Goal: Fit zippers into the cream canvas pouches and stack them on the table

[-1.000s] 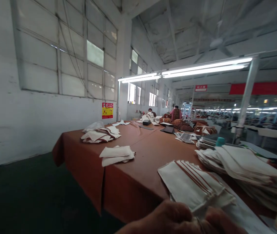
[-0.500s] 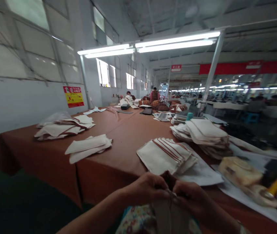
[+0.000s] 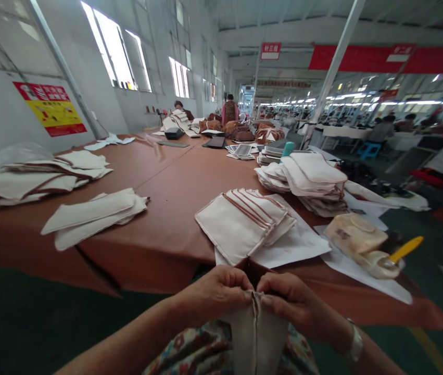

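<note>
Between my two hands hangs a cream fabric piece point(image 3: 244, 338) with a seam running down its middle and a dark brown part at its top. My left hand point(image 3: 221, 289) pinches its upper edge just left of the seam. On the other side of the seam, my right hand point(image 3: 289, 297) grips the same edge with thumb and fingers. Right beyond my hands, on the table, lies a fanned stack of cream panels with brown edging point(image 3: 232, 226). What is inside the fold of the held piece is hidden.
The brown-covered table point(image 3: 174, 182) stretches away ahead. Cream pieces point(image 3: 96, 211) lie at left, with a larger pile point(image 3: 29, 179) behind. At right stand a tall cream stack point(image 3: 315, 174) and a cut-open container point(image 3: 356, 234) with a yellow-handled brush point(image 3: 404, 250). Two people are at the far end.
My view has tilted down, so the table sits higher and further left in the picture. Both hands keep hold of the fabric piece, its seam now facing me more squarely.
</note>
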Demonstrator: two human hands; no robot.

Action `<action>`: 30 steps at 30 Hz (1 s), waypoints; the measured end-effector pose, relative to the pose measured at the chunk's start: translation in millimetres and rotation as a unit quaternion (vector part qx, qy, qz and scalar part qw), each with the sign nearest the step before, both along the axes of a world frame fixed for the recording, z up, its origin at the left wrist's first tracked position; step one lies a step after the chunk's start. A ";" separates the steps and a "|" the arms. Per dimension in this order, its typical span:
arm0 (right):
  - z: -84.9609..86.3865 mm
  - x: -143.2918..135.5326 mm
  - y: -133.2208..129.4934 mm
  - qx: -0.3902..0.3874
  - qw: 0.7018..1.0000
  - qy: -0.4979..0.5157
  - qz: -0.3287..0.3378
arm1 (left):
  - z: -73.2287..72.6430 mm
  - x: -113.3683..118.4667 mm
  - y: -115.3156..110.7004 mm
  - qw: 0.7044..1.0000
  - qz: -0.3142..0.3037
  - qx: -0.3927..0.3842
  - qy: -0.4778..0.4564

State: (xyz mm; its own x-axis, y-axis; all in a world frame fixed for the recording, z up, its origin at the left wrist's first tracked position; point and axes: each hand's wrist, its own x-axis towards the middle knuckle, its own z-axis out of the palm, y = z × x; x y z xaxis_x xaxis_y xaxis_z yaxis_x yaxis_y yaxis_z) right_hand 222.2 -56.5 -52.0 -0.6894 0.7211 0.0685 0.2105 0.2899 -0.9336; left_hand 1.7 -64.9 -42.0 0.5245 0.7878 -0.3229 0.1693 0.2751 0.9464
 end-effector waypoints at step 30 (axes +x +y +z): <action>-26.8 -15.0 0.1 0.034 0.979 -0.024 -0.199 | -18.2 16.7 22.8 0.995 -0.019 0.033 0.095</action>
State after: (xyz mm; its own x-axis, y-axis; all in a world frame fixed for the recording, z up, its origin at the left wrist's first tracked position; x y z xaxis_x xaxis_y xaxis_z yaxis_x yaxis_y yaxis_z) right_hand 207.2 -56.4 -78.9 -0.3585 0.9282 0.0992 0.3626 0.2364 -0.9015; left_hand 18.4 -42.1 -60.2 0.4898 0.7910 -0.3667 0.3557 0.2027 0.9123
